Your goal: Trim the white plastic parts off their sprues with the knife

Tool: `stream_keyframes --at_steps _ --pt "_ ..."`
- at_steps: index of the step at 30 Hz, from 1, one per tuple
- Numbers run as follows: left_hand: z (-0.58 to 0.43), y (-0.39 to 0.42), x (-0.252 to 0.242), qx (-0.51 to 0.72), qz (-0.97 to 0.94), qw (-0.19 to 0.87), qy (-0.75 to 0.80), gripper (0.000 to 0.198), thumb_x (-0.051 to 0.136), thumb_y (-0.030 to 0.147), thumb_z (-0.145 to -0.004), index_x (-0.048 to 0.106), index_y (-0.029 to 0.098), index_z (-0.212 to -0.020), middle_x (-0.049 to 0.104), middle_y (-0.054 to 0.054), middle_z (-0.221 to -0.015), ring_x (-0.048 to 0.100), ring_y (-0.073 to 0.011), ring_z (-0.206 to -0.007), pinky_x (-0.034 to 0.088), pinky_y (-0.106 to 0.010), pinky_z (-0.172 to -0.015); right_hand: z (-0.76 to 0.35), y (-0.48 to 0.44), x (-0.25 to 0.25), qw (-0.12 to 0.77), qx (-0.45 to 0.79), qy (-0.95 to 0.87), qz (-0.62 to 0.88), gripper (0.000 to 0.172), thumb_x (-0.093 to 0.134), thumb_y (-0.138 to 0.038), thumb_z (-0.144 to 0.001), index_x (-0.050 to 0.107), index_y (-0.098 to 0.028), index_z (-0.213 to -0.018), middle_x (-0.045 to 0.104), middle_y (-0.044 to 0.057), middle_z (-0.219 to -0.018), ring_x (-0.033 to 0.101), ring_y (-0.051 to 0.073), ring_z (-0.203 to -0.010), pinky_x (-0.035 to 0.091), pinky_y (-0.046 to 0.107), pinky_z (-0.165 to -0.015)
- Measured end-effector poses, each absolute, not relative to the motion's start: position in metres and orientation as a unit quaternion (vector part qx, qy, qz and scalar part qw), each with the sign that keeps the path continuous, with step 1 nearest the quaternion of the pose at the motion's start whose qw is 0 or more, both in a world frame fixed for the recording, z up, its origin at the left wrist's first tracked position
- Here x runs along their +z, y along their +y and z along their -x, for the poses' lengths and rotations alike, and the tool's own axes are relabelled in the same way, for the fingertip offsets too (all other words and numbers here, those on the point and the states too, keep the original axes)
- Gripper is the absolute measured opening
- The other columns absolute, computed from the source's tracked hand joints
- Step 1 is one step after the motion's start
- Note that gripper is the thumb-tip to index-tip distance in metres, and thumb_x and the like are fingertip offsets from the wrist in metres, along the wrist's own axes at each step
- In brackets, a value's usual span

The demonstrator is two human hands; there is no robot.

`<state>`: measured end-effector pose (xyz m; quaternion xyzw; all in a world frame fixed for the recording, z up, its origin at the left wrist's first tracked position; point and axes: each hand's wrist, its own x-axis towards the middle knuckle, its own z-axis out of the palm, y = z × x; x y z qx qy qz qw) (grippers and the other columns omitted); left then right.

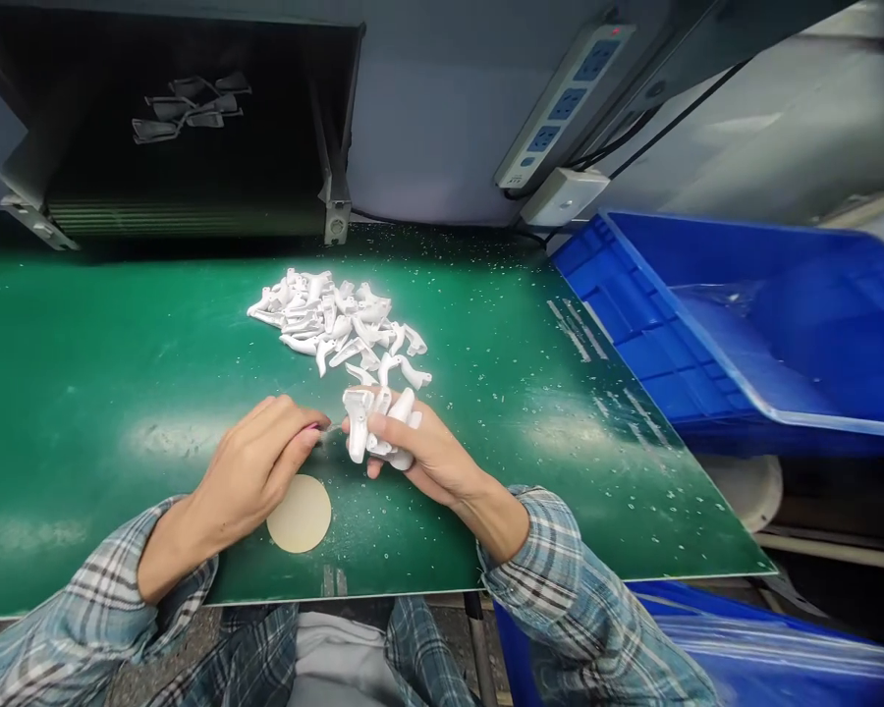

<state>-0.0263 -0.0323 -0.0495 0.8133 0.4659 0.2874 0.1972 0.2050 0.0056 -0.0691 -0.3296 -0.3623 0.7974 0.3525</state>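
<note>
My right hand (434, 447) is closed around several white moulded plastic parts (358, 432), bunched together above the green tabletop. Close on its left, my left hand (254, 466) pinches a small thin tool (328, 428); a bit of pink shows at the fingertips, and a pale tip points toward the held parts. Most of the tool is hidden by the fingers, and whether its tip touches a part I cannot tell. Just beyond my hands lies a loose pile of similar white plastic parts (331, 319). A round beige disc (299, 515) lies beside my left wrist.
A dark conveyor (184, 211) at the back left carries several more white parts. Small white scraps dot the green table (486, 511). At the right stands a blue crate (663, 324). A power strip (567, 103) is fixed to the back wall.
</note>
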Motion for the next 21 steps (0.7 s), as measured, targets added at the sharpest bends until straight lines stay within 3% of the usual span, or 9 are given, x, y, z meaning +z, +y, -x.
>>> stream_keyframes --at_steps 5,9,21 --pt "0.023 -0.0358 -0.0537 0.307 -0.811 0.195 0.457 0.02 0.052 0.029 -0.107 0.068 0.019 -0.114 0.057 -0.002 -0.089 0.056 -0.0124 -0.075 0.042 -0.025 -0.067 -0.2053 0.0056 -0.0728 0.355 0.812 -0.339 0.316 0.051 0.087 -0.038 -0.081 0.072 -0.018 -0.125 0.077 0.009 -0.101 0.068 0.014 -0.075 0.062 0.019 -0.053" --pt "0.0245 -0.0371 -0.0546 0.295 -0.818 0.184 0.458 0.023 0.051 0.03 -0.108 0.068 0.019 -0.117 0.057 -0.002 -0.089 0.055 -0.0116 -0.072 0.042 -0.025 -0.065 -0.2045 0.0053 -0.0723 0.352 0.811 -0.35 0.309 0.044 0.085 -0.036 -0.083 0.073 -0.018 -0.122 0.075 0.007 -0.098 0.066 0.013 -0.074 0.062 0.019 -0.053" --pt "0.0251 -0.0379 -0.0529 0.28 -0.823 0.147 0.472 0.023 0.051 0.032 -0.108 0.069 0.019 -0.113 0.059 -0.001 -0.087 0.056 -0.0102 -0.068 0.044 -0.024 -0.061 -0.2027 0.0032 -0.0747 0.344 0.81 -0.348 0.322 0.046 0.086 -0.037 -0.083 0.075 -0.017 -0.123 0.072 0.004 -0.086 0.063 0.012 -0.068 0.061 0.018 -0.05"
